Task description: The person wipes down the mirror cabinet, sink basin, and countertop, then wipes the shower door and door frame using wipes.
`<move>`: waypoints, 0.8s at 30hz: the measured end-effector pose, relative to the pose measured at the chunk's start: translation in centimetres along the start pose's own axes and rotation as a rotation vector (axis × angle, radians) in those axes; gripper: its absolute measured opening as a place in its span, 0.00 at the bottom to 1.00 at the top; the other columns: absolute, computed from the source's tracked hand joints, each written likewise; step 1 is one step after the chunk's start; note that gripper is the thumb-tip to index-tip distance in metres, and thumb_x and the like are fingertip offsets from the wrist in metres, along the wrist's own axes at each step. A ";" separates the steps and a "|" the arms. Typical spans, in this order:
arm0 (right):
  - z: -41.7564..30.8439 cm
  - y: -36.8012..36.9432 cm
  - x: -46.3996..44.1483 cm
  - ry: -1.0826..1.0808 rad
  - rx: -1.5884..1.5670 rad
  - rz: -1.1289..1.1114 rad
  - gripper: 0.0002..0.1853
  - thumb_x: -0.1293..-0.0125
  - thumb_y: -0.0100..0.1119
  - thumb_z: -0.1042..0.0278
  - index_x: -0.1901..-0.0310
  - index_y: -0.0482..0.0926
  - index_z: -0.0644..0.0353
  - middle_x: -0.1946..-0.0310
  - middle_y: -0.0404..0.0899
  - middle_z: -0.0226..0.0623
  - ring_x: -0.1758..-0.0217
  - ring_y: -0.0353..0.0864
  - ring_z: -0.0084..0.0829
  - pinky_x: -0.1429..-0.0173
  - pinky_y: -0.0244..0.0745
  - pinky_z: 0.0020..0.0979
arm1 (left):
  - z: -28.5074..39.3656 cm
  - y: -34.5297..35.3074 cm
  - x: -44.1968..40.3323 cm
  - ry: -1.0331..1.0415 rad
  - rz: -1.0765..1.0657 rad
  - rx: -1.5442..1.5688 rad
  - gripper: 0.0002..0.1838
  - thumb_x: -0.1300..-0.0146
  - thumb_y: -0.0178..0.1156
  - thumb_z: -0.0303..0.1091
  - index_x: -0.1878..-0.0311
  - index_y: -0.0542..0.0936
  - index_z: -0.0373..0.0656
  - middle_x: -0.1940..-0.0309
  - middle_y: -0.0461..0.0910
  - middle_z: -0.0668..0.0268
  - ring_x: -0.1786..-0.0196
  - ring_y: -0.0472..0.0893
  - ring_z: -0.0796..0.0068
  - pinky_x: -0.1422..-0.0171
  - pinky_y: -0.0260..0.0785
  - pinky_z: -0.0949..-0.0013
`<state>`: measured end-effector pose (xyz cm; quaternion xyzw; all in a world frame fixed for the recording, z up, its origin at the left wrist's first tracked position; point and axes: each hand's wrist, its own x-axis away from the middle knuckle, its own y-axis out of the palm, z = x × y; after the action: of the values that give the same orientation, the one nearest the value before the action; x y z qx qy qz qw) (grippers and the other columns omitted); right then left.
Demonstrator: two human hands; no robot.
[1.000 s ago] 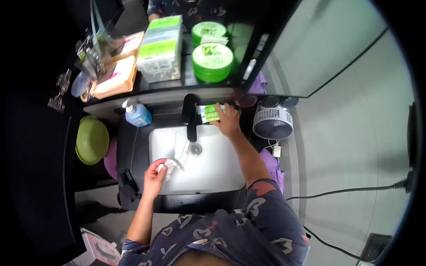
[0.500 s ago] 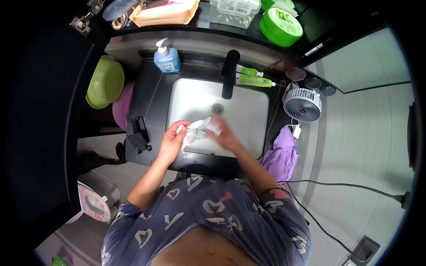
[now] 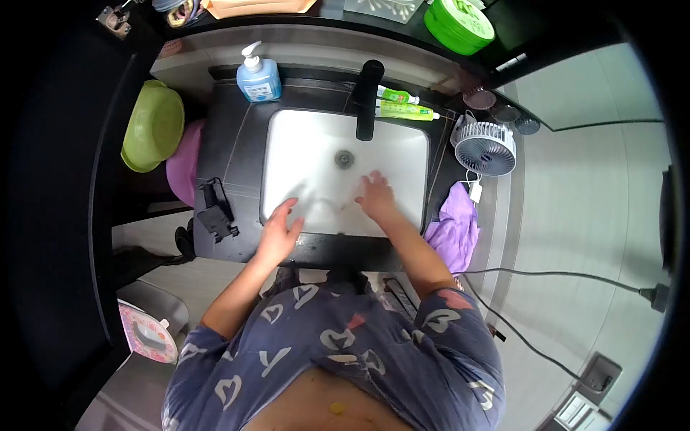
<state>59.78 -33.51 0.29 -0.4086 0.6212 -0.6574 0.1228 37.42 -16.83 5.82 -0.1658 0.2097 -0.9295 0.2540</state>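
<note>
The white sink (image 3: pixel 345 219) lies below both hands, with a round drain (image 3: pixel 344 159) in its floor. At its front left edge is my left hand (image 3: pixel 280 233), thumb and fingers apart, holding nothing. Over the right part of the basin, my right hand (image 3: pixel 376 195) has its fingers spread and is also without an object. A faint, blurred whitish shape shows in the basin between the hands; what it is cannot be made out. The black faucet (image 3: pixel 366 104) stands behind the drain, beside two green tubes (image 3: pixel 406 110).
Back left on the counter is a blue soap bottle (image 3: pixel 259 79). A black holder (image 3: pixel 215 212) lies left of the sink. To the right are a small fan (image 3: pixel 486 151) and a purple cloth (image 3: pixel 456 226). A green basin (image 3: pixel 153 127) stands at far left.
My right hand has come back from the green tubes to the sink. The crumpled white material seen in my hands is no longer in them, and both hands are now apart and open.
</note>
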 end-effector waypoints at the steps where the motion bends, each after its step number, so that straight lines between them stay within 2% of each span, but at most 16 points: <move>1: 0.5 3.9 -2.3 -0.043 -0.217 -0.232 0.35 0.35 0.61 0.47 0.35 0.68 0.66 0.29 0.59 0.54 0.27 0.60 0.53 0.27 0.60 0.49 | -1.2 -0.1 0.1 0.029 0.039 -0.067 0.20 0.34 0.60 0.35 0.41 0.74 0.39 0.46 0.79 0.49 0.45 0.79 0.48 0.43 0.72 0.57; 3: -2.2 7.2 -3.0 -0.259 -0.144 -0.299 0.39 0.32 0.54 0.45 0.31 0.61 0.71 0.26 0.54 0.57 0.24 0.55 0.57 0.23 0.50 0.54 | -3.7 -0.3 0.5 0.071 0.048 -0.134 0.19 0.34 0.59 0.35 0.42 0.75 0.38 0.49 0.80 0.50 0.47 0.79 0.48 0.44 0.72 0.56; 5: -6.2 9.2 -2.4 -0.266 -0.140 -0.182 0.44 0.30 0.48 0.41 0.27 0.53 0.72 0.24 0.46 0.59 0.20 0.44 0.57 0.20 0.41 0.55 | -6.0 -0.6 0.8 0.243 0.068 -0.342 0.15 0.35 0.59 0.36 0.47 0.78 0.40 0.58 0.81 0.55 0.54 0.79 0.50 0.48 0.72 0.53; 6: -7.2 9.8 -3.6 -0.265 -0.138 -0.188 0.44 0.30 0.48 0.41 0.27 0.53 0.72 0.24 0.46 0.59 0.20 0.44 0.57 0.20 0.41 0.55 | -5.9 -0.4 0.8 0.238 0.065 -0.339 0.15 0.35 0.59 0.36 0.47 0.78 0.40 0.58 0.81 0.55 0.54 0.79 0.50 0.48 0.72 0.53; 8: -8.0 10.8 -6.9 -0.369 -0.284 0.051 0.45 0.29 0.47 0.41 0.26 0.49 0.73 0.22 0.41 0.59 0.18 0.36 0.56 0.19 0.36 0.54 | -4.9 -0.1 0.6 0.341 0.023 -0.462 0.15 0.37 0.60 0.37 0.49 0.79 0.41 0.61 0.81 0.58 0.57 0.79 0.54 0.49 0.71 0.55; 9: -8.5 10.8 -8.6 -0.371 -0.277 0.050 0.45 0.29 0.47 0.41 0.26 0.49 0.73 0.22 0.41 0.59 0.18 0.36 0.56 0.19 0.36 0.54 | -5.2 0.3 0.6 0.308 0.054 -0.484 0.15 0.38 0.61 0.37 0.50 0.79 0.43 0.61 0.82 0.60 0.57 0.80 0.57 0.49 0.71 0.57; 11: -9.4 10.6 -10.8 -0.324 -0.311 0.194 0.43 0.28 0.46 0.43 0.27 0.50 0.74 0.22 0.42 0.57 0.18 0.38 0.54 0.19 0.36 0.52 | -5.1 0.1 0.4 0.296 0.045 -0.481 0.14 0.38 0.61 0.37 0.51 0.79 0.43 0.61 0.82 0.60 0.57 0.80 0.57 0.49 0.71 0.57; 14: -8.4 10.5 -10.1 -0.313 -0.310 0.194 0.40 0.28 0.47 0.47 0.26 0.51 0.69 0.22 0.44 0.55 0.18 0.41 0.51 0.19 0.38 0.50 | -5.6 0.3 0.7 0.290 0.027 -0.458 0.14 0.39 0.62 0.37 0.51 0.80 0.44 0.62 0.82 0.61 0.57 0.80 0.58 0.49 0.72 0.57; 16: -4.5 9.6 -8.3 -0.363 -0.245 -0.034 0.39 0.28 0.47 0.48 0.24 0.51 0.62 0.21 0.46 0.48 0.18 0.44 0.44 0.18 0.40 0.48 | -5.7 0.1 0.8 0.244 -0.001 -0.491 0.13 0.39 0.62 0.36 0.52 0.80 0.44 0.61 0.82 0.61 0.58 0.80 0.58 0.50 0.72 0.57; 18: 2.2 9.1 -6.0 -0.421 -0.035 -0.182 0.38 0.29 0.49 0.50 0.23 0.51 0.57 0.20 0.45 0.41 0.17 0.42 0.37 0.18 0.38 0.48 | -5.5 0.0 0.5 0.277 0.019 -0.486 0.13 0.39 0.62 0.36 0.52 0.80 0.43 0.62 0.82 0.62 0.58 0.80 0.58 0.50 0.72 0.57; 20: 8.9 7.9 -6.3 -0.666 0.321 0.022 0.30 0.31 0.51 0.52 0.31 0.65 0.57 0.25 0.58 0.41 0.23 0.59 0.39 0.22 0.53 0.46 | -5.4 0.0 0.6 0.284 0.046 -0.453 0.13 0.39 0.62 0.36 0.53 0.80 0.43 0.62 0.82 0.62 0.58 0.80 0.58 0.50 0.71 0.57; 21: 10.2 6.8 -7.9 -0.667 0.328 0.024 0.30 0.31 0.51 0.52 0.31 0.65 0.57 0.25 0.58 0.41 0.23 0.59 0.39 0.22 0.53 0.46 | -5.4 0.0 0.7 0.280 0.040 -0.455 0.12 0.39 0.62 0.36 0.54 0.81 0.43 0.63 0.82 0.62 0.58 0.79 0.59 0.50 0.71 0.57; 23: 11.7 5.0 -11.8 -0.533 0.057 -0.134 0.19 0.34 0.54 0.58 0.45 0.77 0.57 0.36 0.71 0.43 0.39 0.76 0.47 0.34 0.70 0.43 | -5.4 -0.1 0.6 0.282 0.043 -0.455 0.12 0.39 0.62 0.36 0.54 0.81 0.43 0.63 0.82 0.62 0.58 0.80 0.59 0.50 0.71 0.57; 24: 10.6 4.6 -12.2 -0.537 0.065 -0.134 0.19 0.34 0.54 0.58 0.45 0.77 0.57 0.36 0.71 0.43 0.39 0.76 0.47 0.34 0.70 0.43 | -5.3 0.0 0.6 0.282 0.039 -0.456 0.12 0.39 0.62 0.37 0.54 0.81 0.42 0.63 0.82 0.62 0.58 0.80 0.59 0.50 0.71 0.57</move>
<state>73.28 -33.83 -9.74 -0.6041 0.5165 -0.5520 0.2523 34.72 -15.51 1.40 -0.0834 0.4503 -0.8671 0.1960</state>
